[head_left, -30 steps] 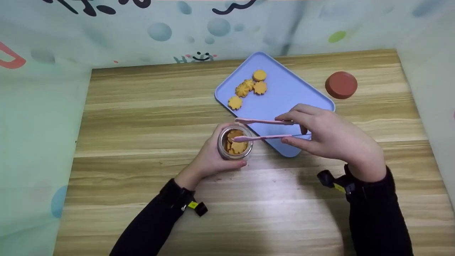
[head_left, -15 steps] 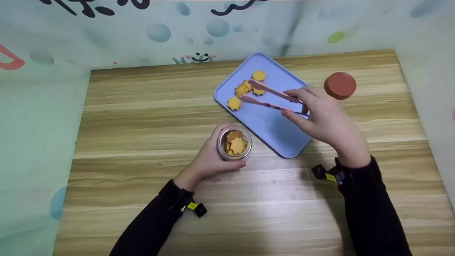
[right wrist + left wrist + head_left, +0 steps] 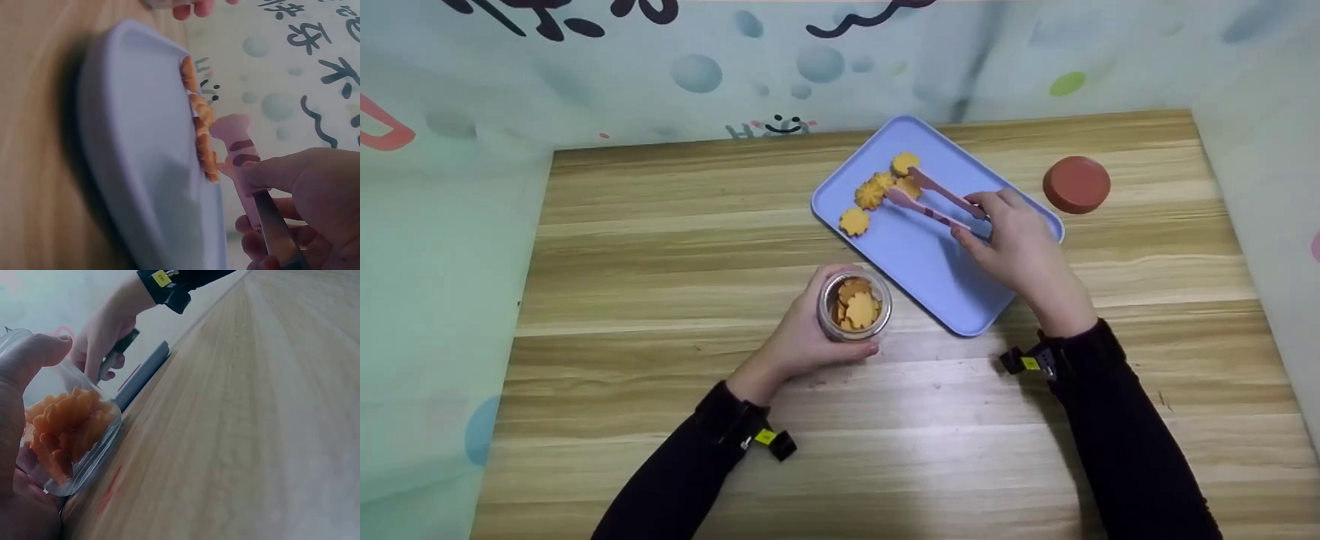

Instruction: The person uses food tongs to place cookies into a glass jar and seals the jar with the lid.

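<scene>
My left hand (image 3: pixel 802 330) grips a clear jar (image 3: pixel 826 330) standing on the table, its open mouth facing up. Inside it lie several scalloped cookies (image 3: pixel 860 309), also visible through the wall in the left wrist view. The right hand (image 3: pixel 1024 244) holds pink tongs (image 3: pixel 941 196) with metal shanks (image 3: pixel 275 225) over a blue tray (image 3: pixel 952 292). The tongs' tips are spread at a flower-shaped cookie (image 3: pixel 911 187) in the tray; whether they touch it I cannot tell. Several more cookies (image 3: pixel 870 196) are grouped at the tray's far left part.
A round reddish-brown lid (image 3: pixel 1077 184) lies on the wooden table (image 3: pixel 660 262) right of the tray. Behind the table's back edge rises a printed pale green sheet (image 3: pixel 765 67). The jar stands close to the tray's near left edge.
The right hand has carried the tongs from above the jar to the cookies in the tray, and their tips have come closer together. My left hand and the jar have hardly moved.
</scene>
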Demonstrator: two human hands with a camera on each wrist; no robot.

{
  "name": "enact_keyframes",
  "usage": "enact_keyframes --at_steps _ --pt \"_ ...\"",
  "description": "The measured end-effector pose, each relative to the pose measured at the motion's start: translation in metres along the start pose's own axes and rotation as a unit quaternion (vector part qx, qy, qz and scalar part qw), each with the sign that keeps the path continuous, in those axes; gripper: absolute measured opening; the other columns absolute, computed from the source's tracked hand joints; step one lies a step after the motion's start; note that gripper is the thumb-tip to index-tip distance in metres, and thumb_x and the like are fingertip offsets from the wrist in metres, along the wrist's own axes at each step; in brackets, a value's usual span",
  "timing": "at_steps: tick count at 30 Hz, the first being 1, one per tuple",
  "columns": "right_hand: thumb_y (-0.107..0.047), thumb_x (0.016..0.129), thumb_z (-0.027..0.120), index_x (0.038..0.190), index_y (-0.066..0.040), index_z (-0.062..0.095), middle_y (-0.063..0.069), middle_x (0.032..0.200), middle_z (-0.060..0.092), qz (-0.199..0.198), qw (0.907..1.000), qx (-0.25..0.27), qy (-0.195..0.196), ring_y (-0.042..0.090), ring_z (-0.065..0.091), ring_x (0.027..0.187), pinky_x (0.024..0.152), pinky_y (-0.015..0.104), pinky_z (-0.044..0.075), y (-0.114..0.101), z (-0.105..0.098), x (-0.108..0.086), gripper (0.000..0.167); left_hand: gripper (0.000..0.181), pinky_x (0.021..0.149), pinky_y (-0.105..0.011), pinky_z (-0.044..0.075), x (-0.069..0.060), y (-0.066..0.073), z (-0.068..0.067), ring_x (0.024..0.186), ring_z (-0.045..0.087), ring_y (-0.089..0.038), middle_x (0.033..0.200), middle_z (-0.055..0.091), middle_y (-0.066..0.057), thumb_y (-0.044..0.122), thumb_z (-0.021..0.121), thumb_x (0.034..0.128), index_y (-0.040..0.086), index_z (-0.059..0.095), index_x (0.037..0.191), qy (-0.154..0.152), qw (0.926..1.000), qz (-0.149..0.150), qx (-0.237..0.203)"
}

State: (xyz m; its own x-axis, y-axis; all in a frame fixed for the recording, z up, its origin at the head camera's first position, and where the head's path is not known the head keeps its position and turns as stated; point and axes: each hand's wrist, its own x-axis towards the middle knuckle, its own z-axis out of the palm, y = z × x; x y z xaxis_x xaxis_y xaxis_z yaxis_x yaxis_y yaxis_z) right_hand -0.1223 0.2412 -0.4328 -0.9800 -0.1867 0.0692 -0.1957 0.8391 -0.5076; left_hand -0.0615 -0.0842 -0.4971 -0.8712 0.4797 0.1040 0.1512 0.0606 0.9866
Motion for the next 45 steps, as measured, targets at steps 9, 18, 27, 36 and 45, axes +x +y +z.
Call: enact_keyframes --at_steps 9,18,27,36,45 --pt "-0.022 0.1 0.08 0.137 0.006 0.065 0.027 0.127 0.064 0.013 0.9992 0.005 0.038 0.043 0.064 0.108 0.096 0.06 0.055 0.003 0.013 0.001 0.049 0.105 0.123 -0.044 0.045 0.0 -0.001 0.0 0.138 0.059 -0.022 0.15 0.061 -0.001 0.021 0.105 0.072 0.018 0.045 0.158 0.002 1.0 -0.006 -0.001" --pt "-0.022 0.099 0.079 0.136 0.006 0.065 0.028 0.123 0.066 0.011 0.9992 0.0 0.038 0.045 0.065 0.103 0.092 0.061 0.055 0.005 0.014 0.001 0.049 0.102 0.123 -0.043 0.044 0.0 0.0 0.0 0.137 0.06 -0.02 0.147 0.063 0.001 0.023 0.105 0.0735 0.019 0.046 0.156 0.0 0.9999 0.003 0.013" --pt "-0.025 0.103 0.076 0.139 0.006 0.064 0.027 0.125 0.064 0.035 0.9993 0.0 0.011 0.044 0.063 0.106 0.093 0.061 0.054 0.004 0.01 0.002 0.049 0.102 0.124 -0.043 0.043 0.0 0.0 0.0 0.138 0.059 -0.02 0.148 0.062 0.0 0.02 0.104 0.0729 0.017 0.045 0.157 0.002 0.9999 0.004 0.01" --pt "-0.022 0.105 0.075 0.137 0.007 0.064 0.028 0.126 0.065 0.028 0.9996 0.003 0.007 0.045 0.064 0.108 0.094 0.061 0.054 0.004 0.009 0.001 0.045 0.102 0.124 -0.042 0.044 0.0 0.001 0.0 0.137 0.06 -0.021 0.148 0.062 0.0 0.021 0.105 0.0723 0.015 0.046 0.156 0.002 0.9999 0.008 0.014" --pt "-0.021 0.103 0.078 0.13 0.008 0.069 0.028 0.121 0.069 -0.004 0.9994 0.018 0.031 0.042 0.064 0.101 0.09 0.058 0.054 0.003 0.001 -0.001 0.041 0.103 0.123 -0.043 0.044 0.001 0.0 -0.001 0.136 0.06 -0.021 0.148 0.062 0.0 0.021 0.105 0.0721 0.016 0.045 0.156 -0.002 0.9999 0.004 0.013"
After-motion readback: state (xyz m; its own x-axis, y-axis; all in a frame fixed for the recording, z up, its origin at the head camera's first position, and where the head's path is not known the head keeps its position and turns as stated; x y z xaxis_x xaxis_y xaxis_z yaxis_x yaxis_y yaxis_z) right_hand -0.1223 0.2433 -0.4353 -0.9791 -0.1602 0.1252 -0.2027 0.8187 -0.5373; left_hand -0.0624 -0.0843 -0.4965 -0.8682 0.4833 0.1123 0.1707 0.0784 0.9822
